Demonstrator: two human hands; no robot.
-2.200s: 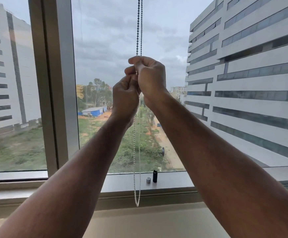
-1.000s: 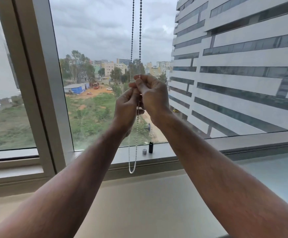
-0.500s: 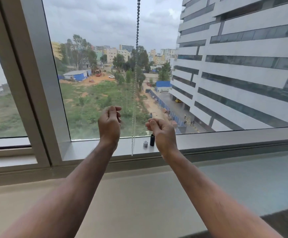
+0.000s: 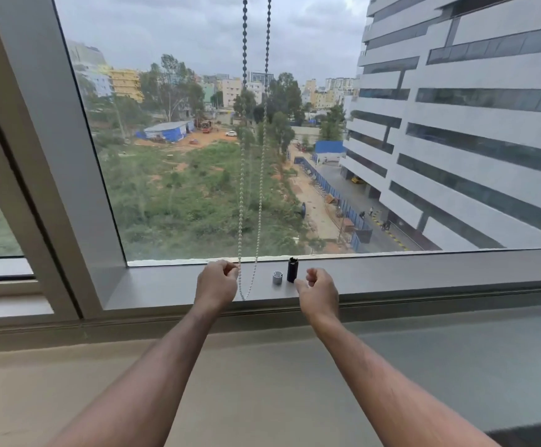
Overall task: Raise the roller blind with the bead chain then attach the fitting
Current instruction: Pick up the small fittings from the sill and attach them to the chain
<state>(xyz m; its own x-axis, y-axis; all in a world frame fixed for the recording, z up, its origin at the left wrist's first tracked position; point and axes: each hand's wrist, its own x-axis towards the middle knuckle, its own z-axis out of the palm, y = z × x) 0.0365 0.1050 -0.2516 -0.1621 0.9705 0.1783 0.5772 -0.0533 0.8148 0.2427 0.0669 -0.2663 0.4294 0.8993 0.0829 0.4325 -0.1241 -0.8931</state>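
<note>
**Fingers close in on the fitting as bead chain hangs free**

Fingers (image 4: pixel 299 283) of the right hand (image 4: pixel 319 293) are loosely curled and slightly apart, gripping nothing, just beside the black fitting (image 4: pixel 292 269) that stands upright on the window sill (image 4: pixel 424 275) near the glass. A small grey cap (image 4: pixel 277 278) sits next to it on its left. The left hand (image 4: pixel 216 285) is half closed beside the bead chain (image 4: pixel 260 195), whose loop bottoms out at the sill's front edge; whether its fingertips pinch the strand cannot be told. No blind shows in the window, so the raising looks finished. Half a second earlier both hands hovered higher, in front of the glass and off the chain; they have since dropped to sill level, the right one onto the fitting. Judged from here, a good pickup means pinching the black piece by its sides without toppling the cap, while the left steadies the loop.
</note>
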